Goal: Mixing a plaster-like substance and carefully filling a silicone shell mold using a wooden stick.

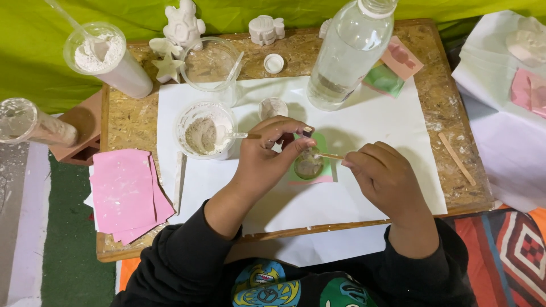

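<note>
Leftmost, at the frame's upper left edge, a clear cup [25, 122] lying tilted, dusted with white powder; above and right of it, a tall plastic cup of white powder [105, 57] with a stick in it. Lower left, a stack of pink sheets [126, 193] on the chipboard table [455, 113], overlapping the edge of the white paper sheet [387, 142]. Further right, upper area, a white star cast [168, 67] and a white figure cast [183, 25], then an empty clear bowl [211, 62]. Below that, a round tub of grey-white powder mix [205, 133] with a spoon handle poking out toward the centre. At centre, the left hand [267, 156], fingers curled together, thumb and forefinger pinched at the top of the green mould [310, 165], steadying it on the paper. Mould itself in the middle of the frame, holding a pale grey fill. Just right, a thin wooden stick [330, 156], its tip in the mould, the other end clamped in the closed fingers of the right hand [387, 179]. Upper centre-right, a large clear water bottle [350, 54], and beside it pink and green moulds [395, 68]. Far right on the table, another wooden stick [456, 158] lying loose.
</note>
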